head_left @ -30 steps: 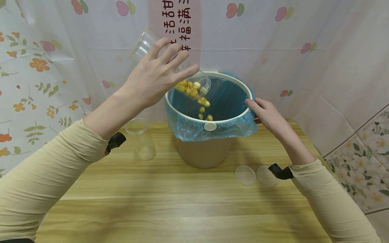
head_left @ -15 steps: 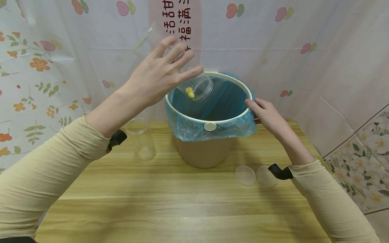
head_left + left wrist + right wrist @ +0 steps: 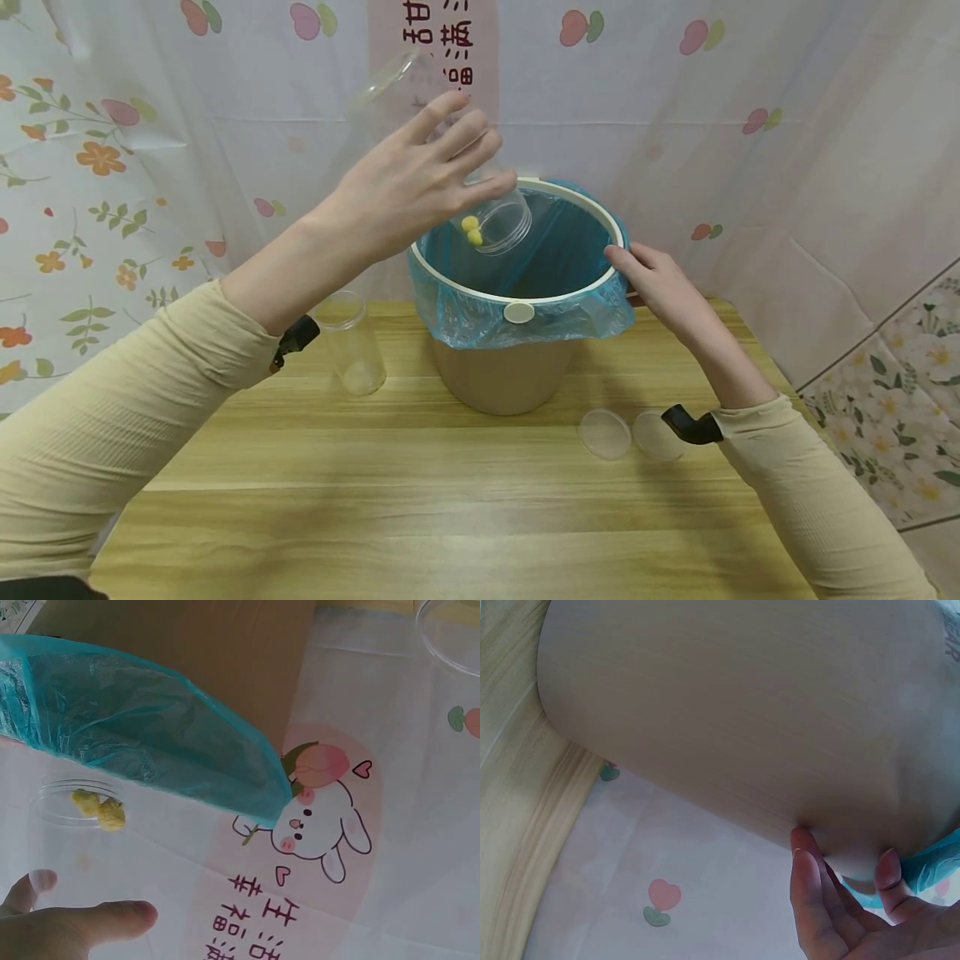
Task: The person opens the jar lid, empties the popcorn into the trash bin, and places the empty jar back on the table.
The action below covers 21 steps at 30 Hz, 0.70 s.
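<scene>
My left hand (image 3: pixel 431 171) grips a clear plastic jar (image 3: pixel 508 223), tilted mouth-down over the bin. Two small yellow pieces (image 3: pixel 472 230) sit inside near its mouth; the left wrist view shows these yellow pieces (image 3: pixel 99 808) too. Below is a beige trash bin (image 3: pixel 506 379) with a pale rim, lined with a blue plastic bag (image 3: pixel 465 321) folded over the edge. On the bin's right side my right hand (image 3: pixel 660 283) holds the rim. Seen from the right wrist, the fingers of that right hand (image 3: pixel 847 907) press the outer wall; the bin's inside bottom is hidden.
Another clear jar (image 3: pixel 360 358) stands upright on the wooden table (image 3: pixel 450 517), left of the bin. Two round clear lids, a left lid (image 3: pixel 605 433) and a right lid (image 3: pixel 658 435), lie at its front right. A patterned curtain (image 3: pixel 637 100) hangs behind.
Many yellow pieces have dropped from the tilted jar into the bin, leaving two inside. My left hand has shifted slightly right and tipped the jar steeper. The right hand stays put.
</scene>
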{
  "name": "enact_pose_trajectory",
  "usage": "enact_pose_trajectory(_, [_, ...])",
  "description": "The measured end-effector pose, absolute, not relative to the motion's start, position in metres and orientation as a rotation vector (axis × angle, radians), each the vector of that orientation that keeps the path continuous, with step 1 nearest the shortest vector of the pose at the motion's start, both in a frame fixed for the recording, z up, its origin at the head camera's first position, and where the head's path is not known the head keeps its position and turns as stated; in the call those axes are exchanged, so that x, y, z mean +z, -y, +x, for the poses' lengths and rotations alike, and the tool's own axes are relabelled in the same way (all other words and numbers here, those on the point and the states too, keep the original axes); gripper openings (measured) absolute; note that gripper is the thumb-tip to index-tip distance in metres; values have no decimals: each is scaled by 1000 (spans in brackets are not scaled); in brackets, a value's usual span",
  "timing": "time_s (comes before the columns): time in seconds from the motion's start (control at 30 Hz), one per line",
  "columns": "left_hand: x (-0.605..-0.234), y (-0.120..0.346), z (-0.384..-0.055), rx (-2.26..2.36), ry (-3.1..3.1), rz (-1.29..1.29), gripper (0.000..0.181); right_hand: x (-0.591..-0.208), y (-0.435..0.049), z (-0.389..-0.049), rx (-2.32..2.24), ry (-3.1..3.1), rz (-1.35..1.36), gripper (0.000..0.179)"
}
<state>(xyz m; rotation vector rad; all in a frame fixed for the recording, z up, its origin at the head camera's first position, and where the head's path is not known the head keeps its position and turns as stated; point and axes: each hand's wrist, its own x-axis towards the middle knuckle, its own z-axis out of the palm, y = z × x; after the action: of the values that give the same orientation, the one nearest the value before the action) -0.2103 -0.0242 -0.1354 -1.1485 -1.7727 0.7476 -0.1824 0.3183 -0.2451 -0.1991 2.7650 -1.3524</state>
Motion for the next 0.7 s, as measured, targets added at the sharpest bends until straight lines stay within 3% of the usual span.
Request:
enact_pose_trajectory(0.27, [-130, 19, -207, 968, 1753, -1160, 78, -246, -318, -182, -1366, -2754, -202, 64])
enact_pose_trajectory(0.7, [-131, 23, -208, 930, 1756, -1140, 77, -245, -317, -181, -1363, -2756, -197, 64])
